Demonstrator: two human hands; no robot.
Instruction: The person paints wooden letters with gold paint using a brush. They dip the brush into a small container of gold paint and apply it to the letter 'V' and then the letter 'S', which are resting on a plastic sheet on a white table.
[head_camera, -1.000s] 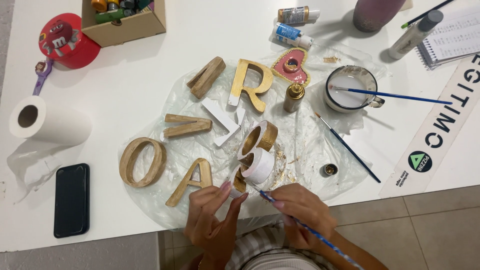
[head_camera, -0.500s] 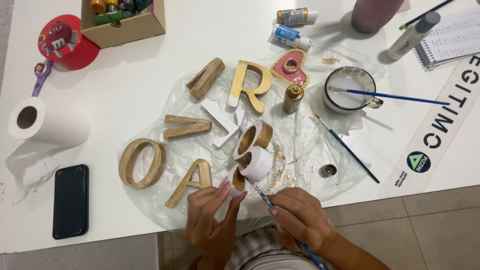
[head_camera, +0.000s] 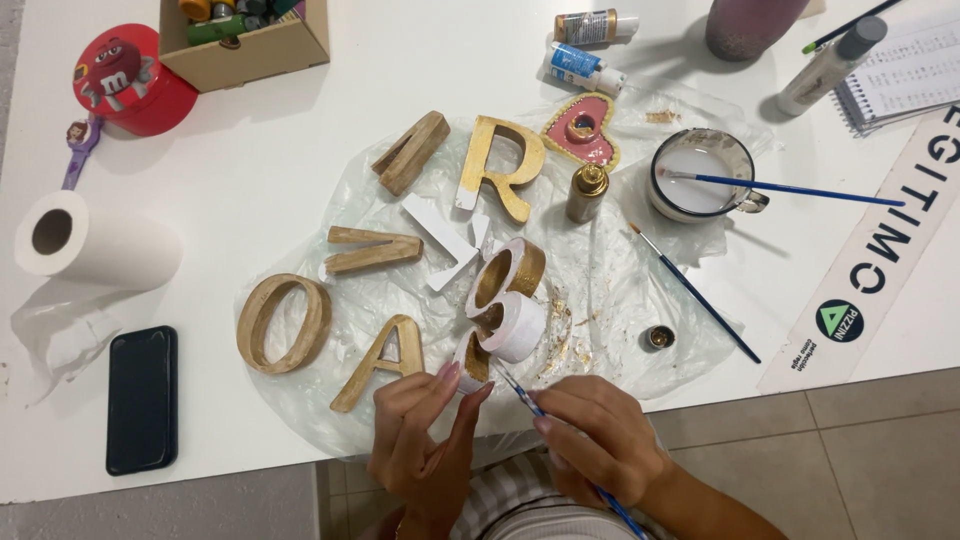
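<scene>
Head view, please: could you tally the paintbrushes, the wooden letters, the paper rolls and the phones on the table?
Paintbrushes: 3, the last in the right hand
Flat gold letters: 5
White-and-gold letter held on edge by the left hand: 1
Paper rolls: 1
Phones: 1
Total: 11

Gold letters (head_camera: 500, 165), a pink heart (head_camera: 582, 130), a black phone (head_camera: 141, 398), a red tin (head_camera: 130, 80), blue brushes (head_camera: 790, 187).

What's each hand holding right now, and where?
Left hand steadies the S-shaped letter by its bottom end; right hand pinches a blue paintbrush mid-handle.
</scene>
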